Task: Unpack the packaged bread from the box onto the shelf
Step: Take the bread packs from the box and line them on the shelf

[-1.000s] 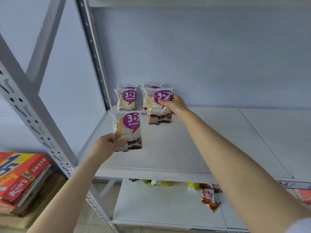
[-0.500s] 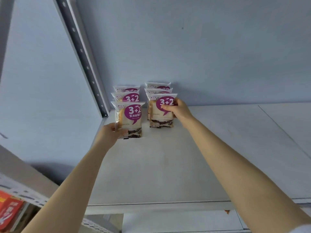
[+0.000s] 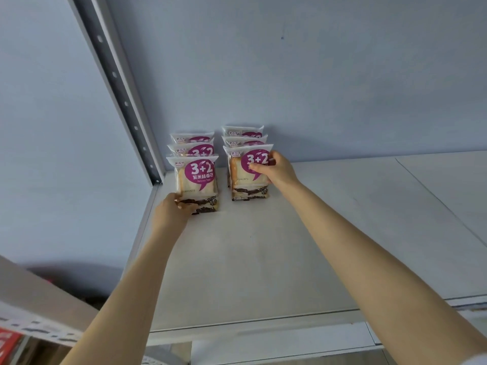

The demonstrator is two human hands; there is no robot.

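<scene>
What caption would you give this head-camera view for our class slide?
Left hand grips the left front packet, right hand the right front packet, of two three-deep bread rows on a shelf.

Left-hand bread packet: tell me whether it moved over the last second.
Yes. The clear purple-labelled bread packet in the left hand went back toward the wall, closing up on the standing packets behind it on the white shelf.

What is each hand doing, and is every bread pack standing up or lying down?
left hand, grips the left front pack's bottom corner
right hand, grips the right front pack's right edge
left front pack, upright, held
right front pack, upright, held
left back packs, two, upright, not held
right back packs, two, upright, not held
</scene>
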